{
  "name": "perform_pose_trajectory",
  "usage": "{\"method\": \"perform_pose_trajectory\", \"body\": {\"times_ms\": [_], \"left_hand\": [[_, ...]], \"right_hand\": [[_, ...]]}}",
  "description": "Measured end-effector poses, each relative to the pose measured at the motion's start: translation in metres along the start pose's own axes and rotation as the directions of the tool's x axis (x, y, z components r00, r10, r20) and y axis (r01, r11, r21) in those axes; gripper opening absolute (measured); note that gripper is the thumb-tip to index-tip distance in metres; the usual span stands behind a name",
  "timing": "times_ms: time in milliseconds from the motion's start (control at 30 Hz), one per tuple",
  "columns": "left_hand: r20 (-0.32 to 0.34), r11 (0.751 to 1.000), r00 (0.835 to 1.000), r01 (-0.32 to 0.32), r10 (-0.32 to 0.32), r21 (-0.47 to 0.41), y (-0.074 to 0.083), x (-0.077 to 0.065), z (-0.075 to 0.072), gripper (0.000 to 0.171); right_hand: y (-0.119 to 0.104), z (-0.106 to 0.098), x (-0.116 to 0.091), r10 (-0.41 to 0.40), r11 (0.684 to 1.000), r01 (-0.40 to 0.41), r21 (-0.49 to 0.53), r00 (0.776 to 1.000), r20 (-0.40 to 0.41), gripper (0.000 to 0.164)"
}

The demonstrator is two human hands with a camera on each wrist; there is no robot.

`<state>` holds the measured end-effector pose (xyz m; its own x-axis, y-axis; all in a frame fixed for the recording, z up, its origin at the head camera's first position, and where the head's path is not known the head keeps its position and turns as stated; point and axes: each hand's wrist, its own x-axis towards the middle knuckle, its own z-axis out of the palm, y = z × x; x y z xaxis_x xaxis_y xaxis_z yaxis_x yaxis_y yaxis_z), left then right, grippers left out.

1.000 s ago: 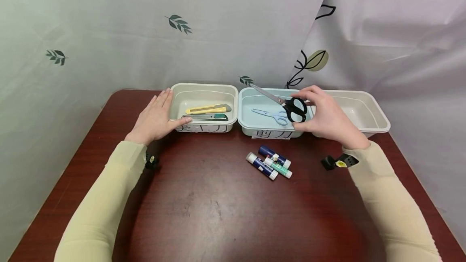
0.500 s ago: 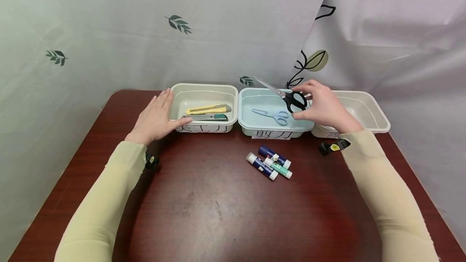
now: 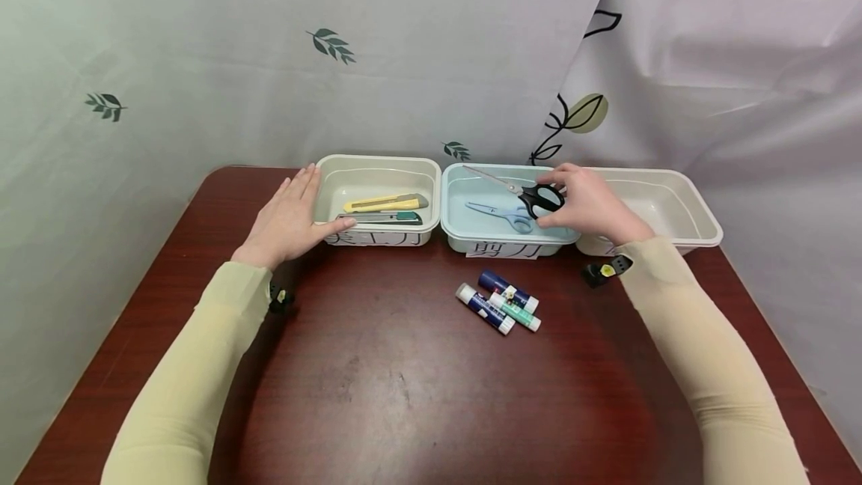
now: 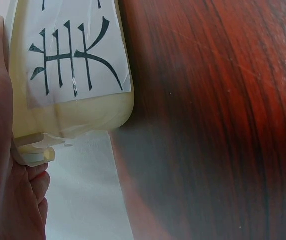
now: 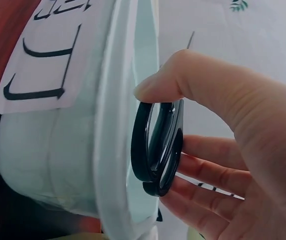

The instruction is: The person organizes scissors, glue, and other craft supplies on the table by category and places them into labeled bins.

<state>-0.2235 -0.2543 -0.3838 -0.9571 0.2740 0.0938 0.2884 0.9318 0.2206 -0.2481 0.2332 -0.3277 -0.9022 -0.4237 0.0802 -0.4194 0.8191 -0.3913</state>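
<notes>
In the head view my right hand pinches black-handled scissors by the handle loops, between thumb and fingers. The scissors are over the light blue bin, blades pointing left and slightly up. Small blue scissors lie inside this bin. In the right wrist view the black handle is beside the bin's rim. My left hand has straight fingers against the cream bin at left, thumb over its front rim. A yellow utility knife and a grey-green utility knife lie in it.
Another cream bin stands right of the blue one, partly behind my right hand. In front lie a dark blue glue stick, a second blue one and a green one, on the reddish-brown table. A curtain hangs behind.
The right hand has shifted left with the black scissors, first rising a little, then sinking closer to the blue bin. The left hand stays where it was.
</notes>
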Motion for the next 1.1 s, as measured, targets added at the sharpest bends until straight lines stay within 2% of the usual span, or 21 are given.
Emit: {"method": "perform_pose_trajectory", "body": {"times_ms": [233,400,1100], "left_hand": [[-0.002,1.000,1.000,-0.004,0.004,-0.006,0.000,0.000,0.000,0.117],[-0.006,1.000,1.000,-0.005,0.005,-0.007,0.000,0.000,0.000,0.117],[0.000,1.000,1.000,-0.003,0.003,-0.006,0.000,0.000,0.000,0.117]], "right_hand": [[0.002,0.007,0.002,-0.034,0.998,0.035,-0.044,0.999,0.014,0.069],[0.002,0.012,0.004,-0.018,0.998,0.020,-0.058,0.999,0.038,0.068],[0.003,0.018,0.012,-0.005,0.999,0.007,-0.036,0.997,0.072,0.062]]}}
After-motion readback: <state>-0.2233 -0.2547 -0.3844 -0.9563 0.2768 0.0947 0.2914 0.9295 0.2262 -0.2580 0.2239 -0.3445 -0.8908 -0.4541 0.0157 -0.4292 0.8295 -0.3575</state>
